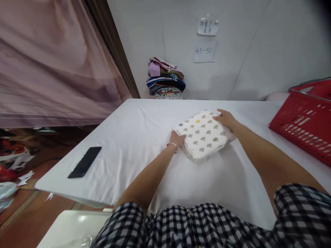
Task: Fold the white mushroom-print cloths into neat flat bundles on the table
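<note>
A folded white cloth with grey mushroom-like prints and a few coloured marks is tilted a little above or on the white-covered table. My left hand, with a bracelet at the wrist, grips its left edge, thumb on top and the other fingers hidden beneath. At the far right corner, my right hand pinches the cloth between thumb and fingers. The fold layers show along the near edge.
A black phone lies at the table's left. At the right stands a red plastic basket. A stack of folded fabrics is by the wall behind. A pink curtain hangs at left; a white stool is near the front edge.
</note>
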The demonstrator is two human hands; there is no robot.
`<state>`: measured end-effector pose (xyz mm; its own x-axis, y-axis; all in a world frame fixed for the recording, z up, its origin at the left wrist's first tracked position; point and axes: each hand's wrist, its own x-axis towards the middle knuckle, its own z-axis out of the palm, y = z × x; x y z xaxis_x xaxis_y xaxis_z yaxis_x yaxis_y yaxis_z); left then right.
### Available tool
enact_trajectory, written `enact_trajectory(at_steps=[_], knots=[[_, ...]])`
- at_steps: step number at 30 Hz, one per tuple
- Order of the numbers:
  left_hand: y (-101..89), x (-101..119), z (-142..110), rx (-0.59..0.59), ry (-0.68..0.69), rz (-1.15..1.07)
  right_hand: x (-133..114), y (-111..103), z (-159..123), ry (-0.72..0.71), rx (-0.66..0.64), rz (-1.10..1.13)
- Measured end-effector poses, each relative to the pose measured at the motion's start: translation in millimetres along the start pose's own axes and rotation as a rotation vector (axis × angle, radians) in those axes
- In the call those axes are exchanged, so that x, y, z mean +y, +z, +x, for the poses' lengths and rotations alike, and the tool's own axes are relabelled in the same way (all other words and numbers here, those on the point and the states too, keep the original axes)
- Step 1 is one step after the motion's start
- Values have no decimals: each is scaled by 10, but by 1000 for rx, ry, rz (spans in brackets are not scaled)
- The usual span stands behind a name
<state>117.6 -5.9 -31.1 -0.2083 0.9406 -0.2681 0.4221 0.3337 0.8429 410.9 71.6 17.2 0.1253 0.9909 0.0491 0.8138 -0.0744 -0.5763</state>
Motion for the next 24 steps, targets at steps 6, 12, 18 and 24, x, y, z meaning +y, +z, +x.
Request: enact_trajectory(at_steps=[6, 12, 18, 24], knots=[[296, 80, -168, -203, 10, -52, 242, -102, -37, -6, 40, -191], [57, 63, -1, -107, 34, -122, -136, 239, -727, -297, -37, -90], [97, 80, 275, -39, 134, -136, -534, 391, -1207, -427, -167, 23], [182, 115, 490, -53, 190, -132, -763, 420, -1067, -374, -119, -55]])
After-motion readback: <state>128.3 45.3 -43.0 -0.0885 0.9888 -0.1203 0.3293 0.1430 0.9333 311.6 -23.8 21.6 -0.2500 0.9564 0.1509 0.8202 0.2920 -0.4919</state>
